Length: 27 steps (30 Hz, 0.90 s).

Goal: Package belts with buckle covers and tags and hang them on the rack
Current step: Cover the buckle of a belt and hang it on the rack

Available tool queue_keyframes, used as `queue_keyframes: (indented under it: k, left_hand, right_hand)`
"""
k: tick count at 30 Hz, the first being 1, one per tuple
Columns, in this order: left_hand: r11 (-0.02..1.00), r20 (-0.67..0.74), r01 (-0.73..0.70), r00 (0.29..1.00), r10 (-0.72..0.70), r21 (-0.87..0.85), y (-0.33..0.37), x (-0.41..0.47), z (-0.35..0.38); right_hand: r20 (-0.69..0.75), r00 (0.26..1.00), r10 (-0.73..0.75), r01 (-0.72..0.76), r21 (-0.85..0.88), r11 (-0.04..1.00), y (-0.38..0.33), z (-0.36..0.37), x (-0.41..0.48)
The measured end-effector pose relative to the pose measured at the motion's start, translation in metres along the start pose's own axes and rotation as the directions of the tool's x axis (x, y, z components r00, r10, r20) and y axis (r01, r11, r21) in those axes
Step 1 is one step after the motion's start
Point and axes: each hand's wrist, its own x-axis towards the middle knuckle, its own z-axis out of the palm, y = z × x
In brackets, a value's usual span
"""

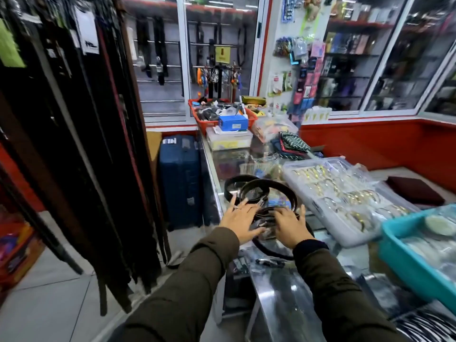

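Down the left of the frame hangs a rack of dark belts (81, 149), their long axes running top to bottom, tilted slightly with lower ends toward centre. The glass table (283, 292) runs from bottom centre up toward the middle. On it, at centre, lie coiled black belts (259, 191), the coils lying flat and overlapping. Both arms in dark olive sleeves reach forward from the bottom edge. The left hand (240, 222) and right hand (291, 224) are palm down with fingers spread wide, resting on the nearest coil (269, 219); neither is closed around it.
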Motion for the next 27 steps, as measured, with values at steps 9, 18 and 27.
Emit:
queue_keyframes:
  k: [9,18,27]
  left_hand:
    - [0.992,0.057,-0.001,0.998,-0.007,0.123,0.003,0.018,0.004]
    - [0.989,-0.200,-0.017,0.979,0.047,0.146,0.001,0.010,0.004]
    - [0.992,-0.406,-0.011,0.913,-0.040,-0.122,-0.047,-0.034,-0.029]
  right_hand:
    - [-0.022,0.999,-0.028,0.028,-0.021,0.999,0.008,0.009,0.018]
    - [-0.155,0.986,-0.057,0.086,0.189,0.978,0.014,-0.004,0.006]
    - [-0.299,0.931,-0.209,0.250,0.103,0.963,-0.036,-0.046,0.003]
